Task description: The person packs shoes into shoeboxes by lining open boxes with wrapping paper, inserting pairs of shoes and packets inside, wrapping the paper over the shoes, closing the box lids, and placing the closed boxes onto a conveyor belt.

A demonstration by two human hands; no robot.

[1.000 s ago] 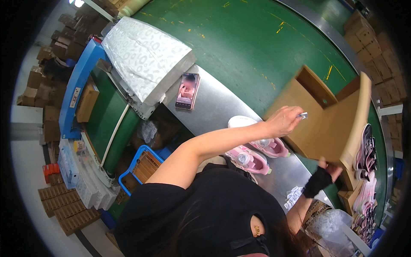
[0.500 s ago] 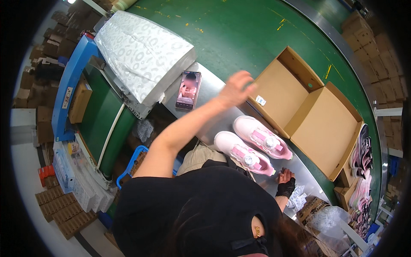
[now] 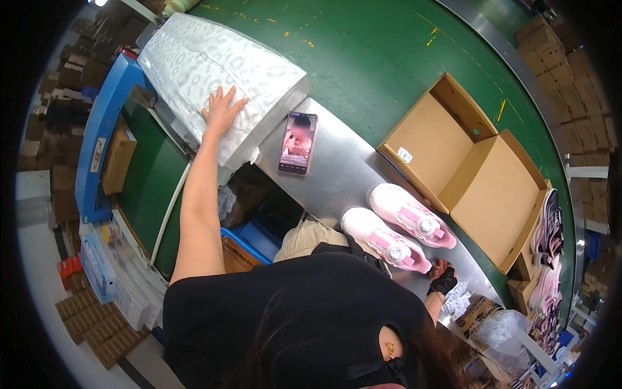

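My left hand (image 3: 223,115) lies with spread fingers on a thick stack of patterned white tissue paper (image 3: 214,71) at the left. A pair of pink sneakers (image 3: 379,236) with round clear dials stands on the metal ledge (image 3: 337,159), toes pointing away to the left. Beside the near sneaker's heel is my right hand (image 3: 444,275) in a black fingerless glove, its fingers loosely bent and apart, with nothing visible in them. Beyond the shoes sits an opened brown shoebox (image 3: 463,155), lid folded back.
A phone (image 3: 299,144) with a lit screen rests between paper stack and shoes. Crumpled paper (image 3: 458,300) lies by my right wrist. More shoes (image 3: 547,279) line the far right of the green belt (image 3: 350,58). A blue crate (image 3: 256,240) is below the ledge.
My left hand has swung left from near the shoebox onto the tissue paper stack. The fingers of my right hand are more bent than before, still by the heel. The view has shifted slightly.
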